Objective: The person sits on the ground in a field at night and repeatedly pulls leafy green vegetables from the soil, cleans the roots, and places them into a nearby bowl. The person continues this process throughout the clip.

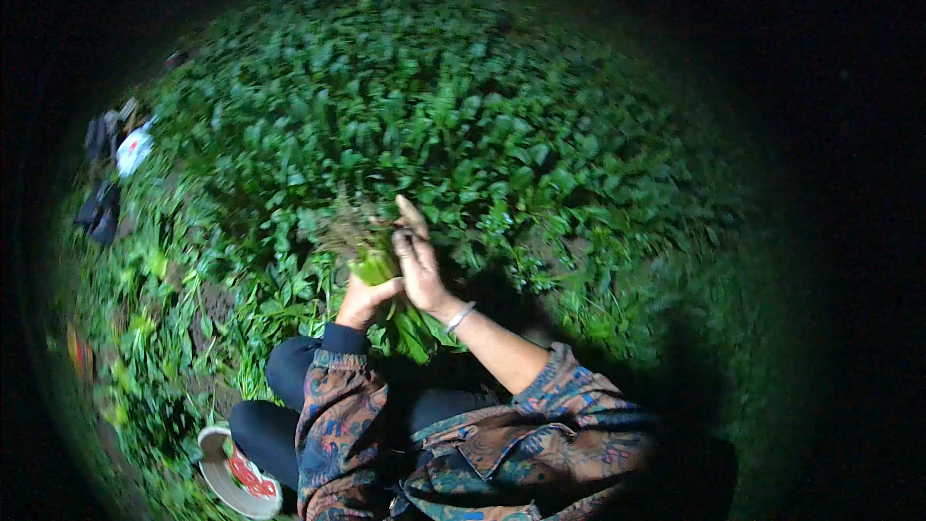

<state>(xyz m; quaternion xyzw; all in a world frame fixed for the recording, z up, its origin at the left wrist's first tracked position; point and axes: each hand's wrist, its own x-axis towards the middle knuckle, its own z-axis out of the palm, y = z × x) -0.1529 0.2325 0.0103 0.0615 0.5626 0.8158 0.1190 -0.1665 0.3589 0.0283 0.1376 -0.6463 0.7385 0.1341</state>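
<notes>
A bunch of leafy green vegetables [374, 268] is gripped in my left hand [362, 298], roots up and leaves hanging down toward my lap. Pale, tangled roots [346, 228] stick out above the green stems. Against the right side of the bunch lies my right hand [419, 260], fingers extended and apart, with a metal bangle [461, 317] at its wrist. Whether that palm presses on the stems is hard to make out. Both hands are above the front edge of a dense bed of growing leafy greens [434, 116].
A pale basin [217, 474] with something red and white in it stands beside my left knee [264, 438]. Farther left are a white plastic bag [134, 149] and dark objects [100, 211], too blurred to name. Bare soil [213, 304] shows among the plants. Darkness surrounds the lit area.
</notes>
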